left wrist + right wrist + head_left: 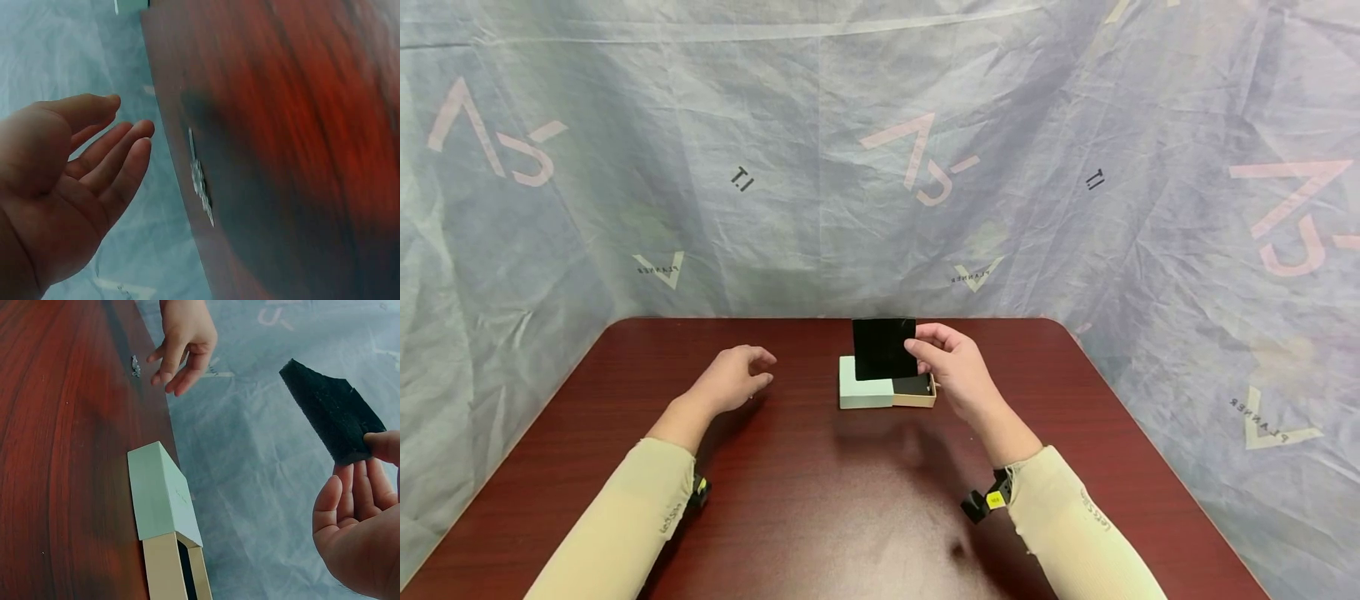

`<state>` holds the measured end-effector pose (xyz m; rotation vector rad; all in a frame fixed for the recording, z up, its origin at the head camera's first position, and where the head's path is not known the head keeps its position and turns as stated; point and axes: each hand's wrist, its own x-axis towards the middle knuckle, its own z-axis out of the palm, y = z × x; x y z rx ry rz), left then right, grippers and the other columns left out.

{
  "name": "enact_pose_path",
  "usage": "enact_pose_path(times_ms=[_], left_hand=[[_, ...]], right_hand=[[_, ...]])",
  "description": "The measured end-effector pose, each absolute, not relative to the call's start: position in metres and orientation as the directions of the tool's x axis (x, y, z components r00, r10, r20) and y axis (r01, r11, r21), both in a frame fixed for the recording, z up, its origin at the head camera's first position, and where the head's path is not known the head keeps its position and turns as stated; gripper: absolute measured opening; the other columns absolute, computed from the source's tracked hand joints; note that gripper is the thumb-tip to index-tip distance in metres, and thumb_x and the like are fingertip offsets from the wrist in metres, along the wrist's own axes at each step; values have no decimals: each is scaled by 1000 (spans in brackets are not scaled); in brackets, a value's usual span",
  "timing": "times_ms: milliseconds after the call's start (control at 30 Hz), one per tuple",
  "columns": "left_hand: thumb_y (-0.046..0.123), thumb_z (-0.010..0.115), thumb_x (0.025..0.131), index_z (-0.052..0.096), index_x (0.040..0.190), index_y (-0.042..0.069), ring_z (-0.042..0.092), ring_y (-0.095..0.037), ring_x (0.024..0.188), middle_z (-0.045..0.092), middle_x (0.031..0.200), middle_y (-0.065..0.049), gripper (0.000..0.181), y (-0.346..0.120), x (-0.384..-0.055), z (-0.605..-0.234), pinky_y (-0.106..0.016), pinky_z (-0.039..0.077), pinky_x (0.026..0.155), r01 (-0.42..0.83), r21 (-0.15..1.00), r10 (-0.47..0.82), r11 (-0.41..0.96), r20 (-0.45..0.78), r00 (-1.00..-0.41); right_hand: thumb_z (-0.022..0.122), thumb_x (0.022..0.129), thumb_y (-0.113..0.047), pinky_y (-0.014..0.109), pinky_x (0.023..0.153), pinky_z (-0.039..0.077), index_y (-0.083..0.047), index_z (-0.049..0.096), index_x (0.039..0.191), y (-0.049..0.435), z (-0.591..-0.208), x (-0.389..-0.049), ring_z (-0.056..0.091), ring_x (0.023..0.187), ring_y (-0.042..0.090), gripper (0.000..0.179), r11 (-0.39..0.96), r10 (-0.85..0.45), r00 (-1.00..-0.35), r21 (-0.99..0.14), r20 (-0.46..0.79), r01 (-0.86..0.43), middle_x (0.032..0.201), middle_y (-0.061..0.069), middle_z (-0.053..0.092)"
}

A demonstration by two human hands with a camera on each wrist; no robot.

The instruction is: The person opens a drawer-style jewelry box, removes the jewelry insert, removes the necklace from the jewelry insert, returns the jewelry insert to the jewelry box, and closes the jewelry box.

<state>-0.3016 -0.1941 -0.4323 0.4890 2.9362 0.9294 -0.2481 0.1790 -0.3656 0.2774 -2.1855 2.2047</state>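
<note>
My right hand (958,367) holds up a square black foam pad (880,350), its right edge pinched between thumb and fingers. Seen in the right wrist view, the pad is thin with a rough side face. Behind and below it lies a small box: a pale green sleeve (865,395) with a tan drawer (915,401) slid partly out to the right. Black lining shows inside the drawer. To the left, my left hand (733,379) hovers over the table with loosely bent fingers, holding nothing. Beneath it lies a thin, silvery, crumpled-looking chain (199,181).
A dark red wood-grain table (805,483) carries everything. Grey-blue printed cloth (820,167) hangs along its back and sides. Each wrist wears a black camera band, the right one (985,500) low over the table.
</note>
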Motion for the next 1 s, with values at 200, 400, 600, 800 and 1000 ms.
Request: enact_pose_path(times_ms=[200, 400, 600, 800, 1000], left_hand=[[10, 69, 107, 66, 145, -1, 72, -42, 129, 64, 146, -23, 40, -173, -301, -436, -57, 60, 108, 349, 540, 350, 766, 105, -931], [12, 73, 105, 64, 149, 1, 71, -42, 131, 63, 149, -21, 46, -150, -299, -439, -55, 58, 112, 421, 511, 410, 749, 141, -901], [19, 75, 105, 55, 160, 3, 51, -44, 154, 49, 167, -25, 61, -128, -296, -439, -60, 47, 124, 471, 457, 471, 755, 122, -874], [22, 76, 106, 48, 166, 6, 37, -40, 164, 35, 178, -21, 68, -108, -292, -440, -57, 43, 129, 496, 447, 517, 745, 83, -852], [21, 75, 107, 51, 165, 8, 39, -37, 164, 34, 179, -20, 65, -95, -290, -443, -54, 44, 129, 530, 407, 553, 744, 71, -830]], right_hand=[[74, 102, -9, 18, 60, 51, -11, 70, 112, 181, -366, -248, 62, 67, 10, 11, -17, -87, -988, -992, 126, -125, 84, -9, 64], [74, 102, -10, 17, 58, 49, -10, 70, 114, 182, -365, -249, 62, 66, 9, 12, -23, -82, -990, -993, 116, -115, 84, -9, 64], [74, 103, -9, 17, 59, 51, -11, 70, 112, 183, -366, -250, 61, 65, 8, 10, -27, -83, -989, -992, 122, -120, 83, -9, 63], [74, 103, -10, 17, 59, 51, -12, 70, 111, 184, -368, -252, 62, 65, 8, 9, -24, -89, -989, -993, 116, -114, 83, -9, 63], [73, 103, -9, 17, 56, 48, -14, 70, 110, 182, -369, -251, 61, 66, 8, 9, -23, -91, -989, -993, 119, -117, 83, -9, 62]])
